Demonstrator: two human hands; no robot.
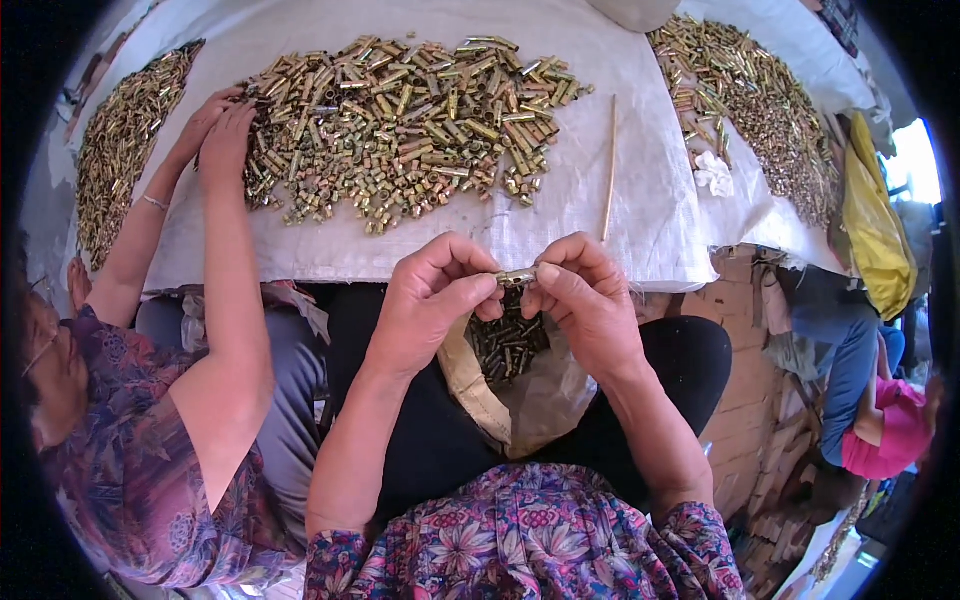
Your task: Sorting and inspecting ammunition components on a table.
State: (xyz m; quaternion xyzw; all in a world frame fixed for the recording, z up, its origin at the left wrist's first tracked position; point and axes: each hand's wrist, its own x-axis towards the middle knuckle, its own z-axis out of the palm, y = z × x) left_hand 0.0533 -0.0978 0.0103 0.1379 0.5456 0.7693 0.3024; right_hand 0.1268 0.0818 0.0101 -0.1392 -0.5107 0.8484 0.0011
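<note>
My left hand (428,297) and my right hand (583,297) meet in front of the table's near edge. Between them they pinch a small brass-coloured metal sleeve (517,277) with a dark slot or hole in its side, one end in each hand's thumb and fingers. Directly below, an opened sack (470,392) sits between my legs and holds many similar metal pieces (508,350). On the table ahead lies a wide heap of loose metal sleeves (420,110), longer ones at the back and short rings (375,200) toward the front.
White sheeting covers the table (570,200). A thin wooden stick (610,165) lies right of the heap, near a crumpled white scrap (713,174). More piles stand at far left (130,150) and right (750,100). A co-worker's hands (222,130) touch the heap's left edge; another person (885,430) sits at right.
</note>
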